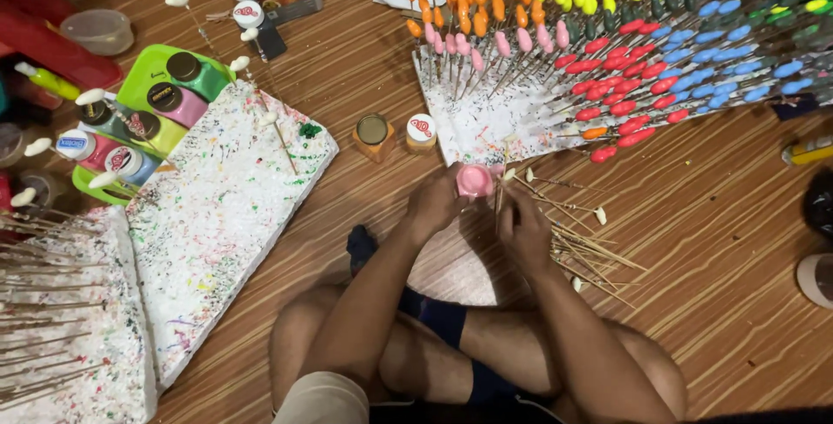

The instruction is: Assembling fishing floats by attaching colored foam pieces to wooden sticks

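**Pink paint pot held between foam boards on a wood-grain floor**

The left hand (436, 203) is closed around a small round pink paint pot (475, 180), held just above the lap, close to the near edge of a white, paint-speckled foam board (486, 129). The right hand (523, 226) sits just beside the pot, fingers pinched shut on a thin wooden stick (499, 198) standing upright next to it. Loose sticks (581, 246) lie fanned on the floor to the right, crowding that side. The board bristles with painted sticks (607, 51) tipped in glossy orange, pink, red, yellow and blue blobs. To the left, a bare strip of floor (373, 68) separates the hands from a second speckled board (217, 216). 2 small jars (396, 133) stand in that gap. A green tray (143, 77) of lidded paint pots sits at the far left.
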